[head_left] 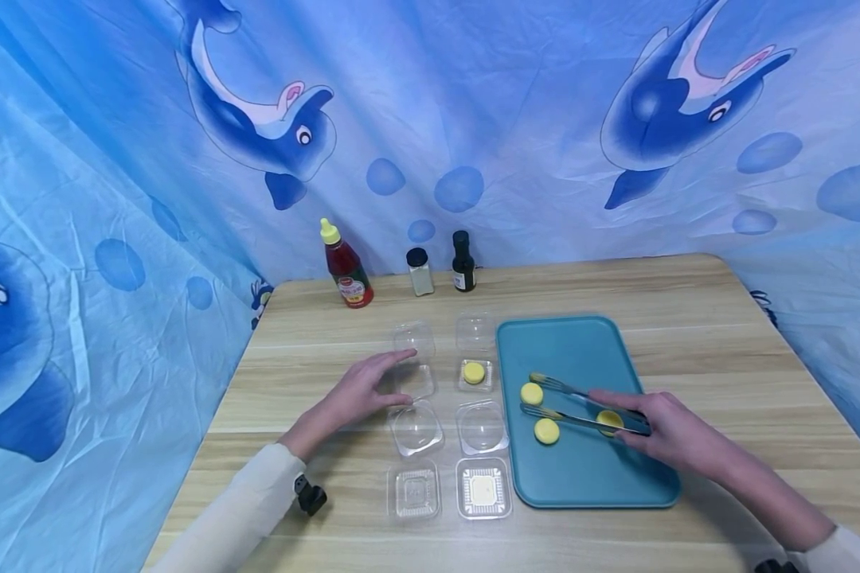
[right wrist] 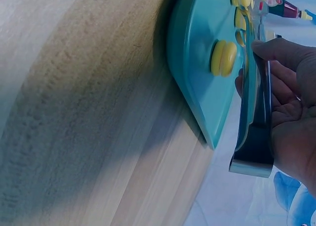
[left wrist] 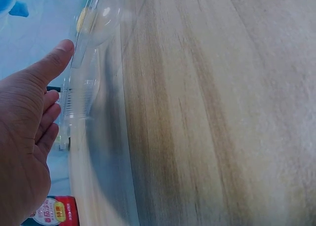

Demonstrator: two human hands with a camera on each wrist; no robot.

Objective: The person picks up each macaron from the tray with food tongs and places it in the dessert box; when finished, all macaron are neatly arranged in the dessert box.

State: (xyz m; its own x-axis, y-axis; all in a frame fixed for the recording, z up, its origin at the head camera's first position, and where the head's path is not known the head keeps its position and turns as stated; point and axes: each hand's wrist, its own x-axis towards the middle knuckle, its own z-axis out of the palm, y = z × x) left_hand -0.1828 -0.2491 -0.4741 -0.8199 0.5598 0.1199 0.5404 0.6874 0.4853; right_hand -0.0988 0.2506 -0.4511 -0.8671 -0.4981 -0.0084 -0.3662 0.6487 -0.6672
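Yellow round macarons [head_left: 547,431], three in number, lie on the teal rectangular tray with a raised rim [head_left: 580,487] toward your right, and one more yellow macaron [head_left: 474,372] sits in a clear square plastic container [head_left: 489,386] just left of that tray. Your right hand [head_left: 662,430] is clamped on long shiny metal tongs [right wrist: 260,112], whose two arms stand apart over the tray. One macaron lies between their tips, another just on the near side of the nearer tip, and the third beneath the tongs, close to your fingers. You cannot tell whether the tips touch any of them.

Your left hand [head_left: 361,390] has thumb and forefinger spread apart beside a column of opened clear plastic boxes [head_left: 412,489]; whether it touches them is unclear. At the far edge of your pale wooden table [head_left: 717,350] stand a red sauce bottle with a yellow cap [head_left: 347,270], a small jar with a black lid [head_left: 420,276] and a small dark bottle [head_left: 463,267], before a blue dolphin-printed cloth [head_left: 545,79].
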